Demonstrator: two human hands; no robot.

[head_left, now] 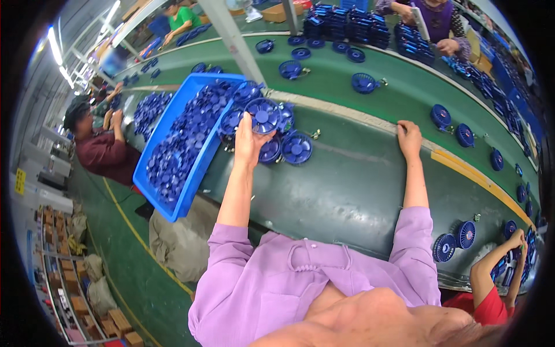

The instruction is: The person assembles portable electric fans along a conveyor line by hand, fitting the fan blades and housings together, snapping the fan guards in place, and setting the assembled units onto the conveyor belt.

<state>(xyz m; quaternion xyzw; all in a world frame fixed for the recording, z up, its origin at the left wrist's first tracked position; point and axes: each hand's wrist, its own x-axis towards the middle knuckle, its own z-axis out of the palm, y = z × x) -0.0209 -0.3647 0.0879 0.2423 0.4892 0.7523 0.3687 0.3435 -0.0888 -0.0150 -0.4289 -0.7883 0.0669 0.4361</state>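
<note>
My left hand (248, 144) is closed on a round blue fan unit (264, 114), with its blades facing up. It holds the unit above a cluster of similar units on the green worktop. One of these, a blue fan unit (297, 148) with a small metallic part at its edge, lies just right of the hand. Left of the cluster stands a blue plastic bin (184, 202) filled with small dark-blue fan blades (193, 130). My right hand (409, 139) rests at the pale rail along the conveyor, its fingers bent downward and nothing visible in them.
Beyond the rail (341, 113), a green conveyor belt (399, 95) carries scattered fan units. More blue blades (151, 113) lie heaped left of the bin. Co-workers sit at left, across the belt and at lower right, near two round blue grilles (445, 247). A post (234, 40) rises behind the bin.
</note>
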